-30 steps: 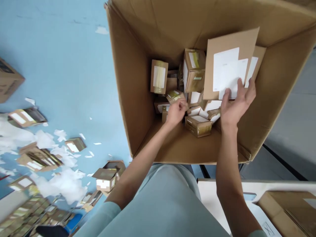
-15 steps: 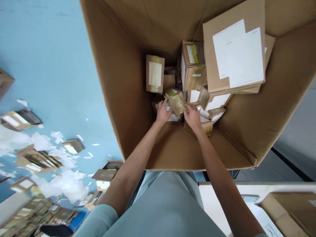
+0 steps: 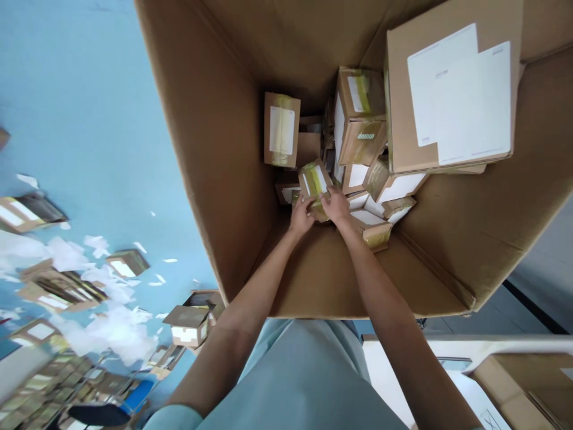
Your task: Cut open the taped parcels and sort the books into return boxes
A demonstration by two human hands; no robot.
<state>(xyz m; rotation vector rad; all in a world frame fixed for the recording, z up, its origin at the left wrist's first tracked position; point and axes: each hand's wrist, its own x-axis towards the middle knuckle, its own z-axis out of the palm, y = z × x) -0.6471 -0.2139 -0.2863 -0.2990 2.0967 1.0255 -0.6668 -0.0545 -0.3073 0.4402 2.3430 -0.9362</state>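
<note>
Deep inside a large open cardboard carton (image 3: 197,161), both my hands are on a small taped cardboard box (image 3: 316,178) with a white label and yellowish tape. My left hand (image 3: 302,216) grips its lower left edge, fingers curled. From the right side, my right hand (image 3: 335,205) closes on the same box. A labelled box (image 3: 282,130) stands just beyond, at the carton's left. To the right are a taller taped box (image 3: 362,116) and a smaller box (image 3: 376,231) near the right hand. My fingertips are partly hidden behind the held box.
A big box with white labels (image 3: 456,95) rests on others at the carton's right. On the blue floor (image 3: 89,89) at left lie paper scraps (image 3: 120,328), several boxes and an open box (image 3: 190,319). A white table (image 3: 385,364) with a cardboard box (image 3: 528,388) is at lower right.
The small box has been turned in my hands, so its label and tape now face up more. My right hand has moved left, closer to the left hand. The camera view has shifted slightly.
</note>
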